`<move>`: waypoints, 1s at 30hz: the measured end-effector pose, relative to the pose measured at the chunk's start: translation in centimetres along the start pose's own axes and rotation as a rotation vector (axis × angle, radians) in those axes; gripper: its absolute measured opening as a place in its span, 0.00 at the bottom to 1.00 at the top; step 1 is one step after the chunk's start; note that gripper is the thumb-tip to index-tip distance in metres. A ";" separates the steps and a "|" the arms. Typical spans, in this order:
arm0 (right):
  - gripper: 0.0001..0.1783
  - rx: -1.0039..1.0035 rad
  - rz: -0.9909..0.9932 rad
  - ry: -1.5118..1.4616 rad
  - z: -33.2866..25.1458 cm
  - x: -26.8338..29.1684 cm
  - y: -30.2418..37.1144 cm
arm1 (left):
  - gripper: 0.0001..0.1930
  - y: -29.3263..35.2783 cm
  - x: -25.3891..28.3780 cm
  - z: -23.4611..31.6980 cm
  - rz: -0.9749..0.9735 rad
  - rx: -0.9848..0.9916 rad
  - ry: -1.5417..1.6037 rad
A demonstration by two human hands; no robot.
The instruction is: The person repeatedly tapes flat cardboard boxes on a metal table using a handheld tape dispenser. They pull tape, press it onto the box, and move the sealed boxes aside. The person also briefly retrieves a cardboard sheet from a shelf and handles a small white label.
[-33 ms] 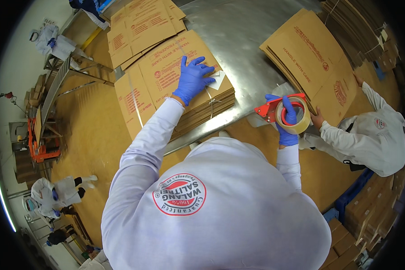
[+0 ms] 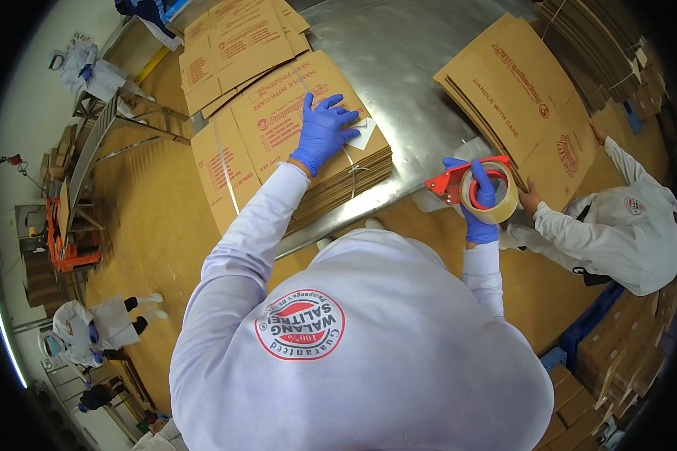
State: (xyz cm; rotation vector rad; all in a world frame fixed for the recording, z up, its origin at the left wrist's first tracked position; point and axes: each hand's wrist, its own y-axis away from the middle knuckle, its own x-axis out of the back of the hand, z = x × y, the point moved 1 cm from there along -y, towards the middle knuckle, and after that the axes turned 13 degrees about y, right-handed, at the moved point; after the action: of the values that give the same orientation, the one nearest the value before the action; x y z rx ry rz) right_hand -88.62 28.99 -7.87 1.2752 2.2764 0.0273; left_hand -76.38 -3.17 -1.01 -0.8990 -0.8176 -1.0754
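Note:
My left hand (image 2: 322,137), in a blue glove, lies on a strapped stack of flat cardboard cartons (image 2: 267,161) with its fingers spread. Beside its thumb, partly under the fingertips, is a small white paper slip (image 2: 365,135). My right hand (image 2: 480,228), gloved in blue too, is closed round a red tape dispenser (image 2: 445,186). A roll of tan packing tape (image 2: 506,204) is mounted on the dispenser, and my fingers show through its ring. The dispenser is held in front of the metal table's near edge.
More flat cartons (image 2: 241,37) lie behind on the metal table (image 2: 399,60). At right a co-worker (image 2: 617,218) grips another carton stack (image 2: 519,105). Bundled cartons (image 2: 594,45) stand at the far right. A conveyor (image 2: 90,158) and other people are at left.
My hands, the tape dispenser and the cartons look unmoved. At the lower left, a distant person in white has shifted slightly.

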 end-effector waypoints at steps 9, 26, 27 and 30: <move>0.22 -0.022 -0.029 0.020 -0.7 -1.4 0.4 | 0.07 -4.2 7.2 3.9 0.589 -0.141 0.367; 0.15 0.233 -0.685 0.339 -2.3 -16.2 -4.9 | 0.16 18.0 12.6 0.4 0.901 0.621 0.937; 0.15 0.021 -0.711 0.198 -2.2 -18.8 -6.5 | 0.16 19.1 12.9 0.9 0.938 0.648 0.924; 0.15 0.788 -0.623 1.229 -1.1 -27.8 -9.3 | 0.16 21.8 13.4 2.6 1.045 0.706 0.877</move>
State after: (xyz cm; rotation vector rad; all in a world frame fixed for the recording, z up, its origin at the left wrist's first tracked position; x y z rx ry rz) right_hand -84.89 1.89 2.63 0.8280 3.9490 -0.4730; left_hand -52.23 -1.03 7.56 -0.1020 0.0934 -0.1264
